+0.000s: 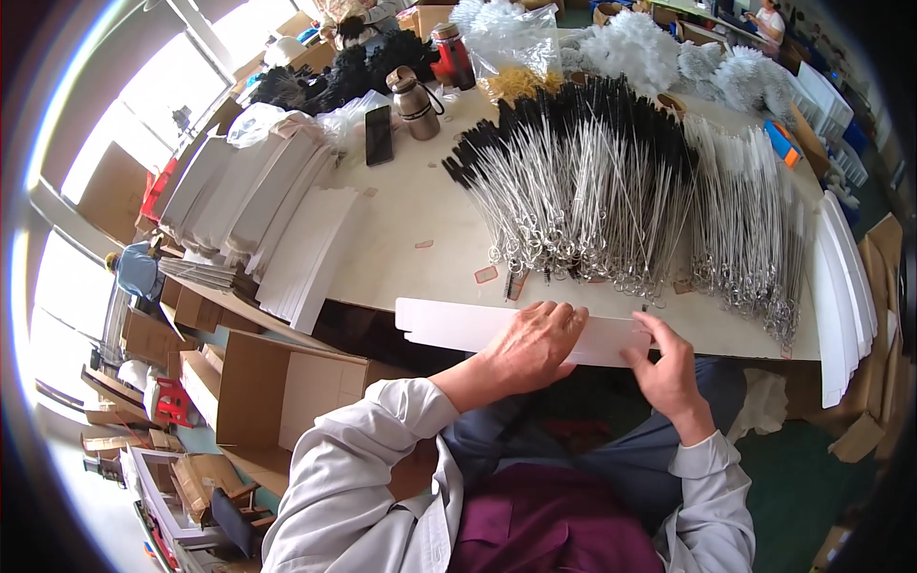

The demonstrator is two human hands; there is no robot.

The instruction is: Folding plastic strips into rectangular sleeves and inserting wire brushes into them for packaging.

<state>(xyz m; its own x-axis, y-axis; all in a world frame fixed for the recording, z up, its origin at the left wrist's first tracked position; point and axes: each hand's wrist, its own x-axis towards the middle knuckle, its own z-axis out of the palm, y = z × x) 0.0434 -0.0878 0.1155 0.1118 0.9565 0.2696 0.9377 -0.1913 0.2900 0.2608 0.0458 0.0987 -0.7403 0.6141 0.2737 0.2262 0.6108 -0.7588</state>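
Note:
A long, narrow white box (449,323) lies crosswise in front of me at the table's near edge. My left hand (537,346) reaches over its middle, with the fingers closed around it. At the box's right end, my right hand (669,371) has its thumb and forefinger at the end flaps. A small dark tip shows by that forefinger, too small to name. Just beyond the box is a big heap of wire-handled brushes (583,191) with black bristles and looped ends. Beside it on the right lies a pile of white-bristled ones (745,220).
Stacks of flat white boxes lie at the left (310,253) and right (841,296) table edges. A phone (379,136), a steel flask (414,103) and a red flask (452,57) stand farther back. An open carton (253,392) sits below left. Another person (767,24) is far right.

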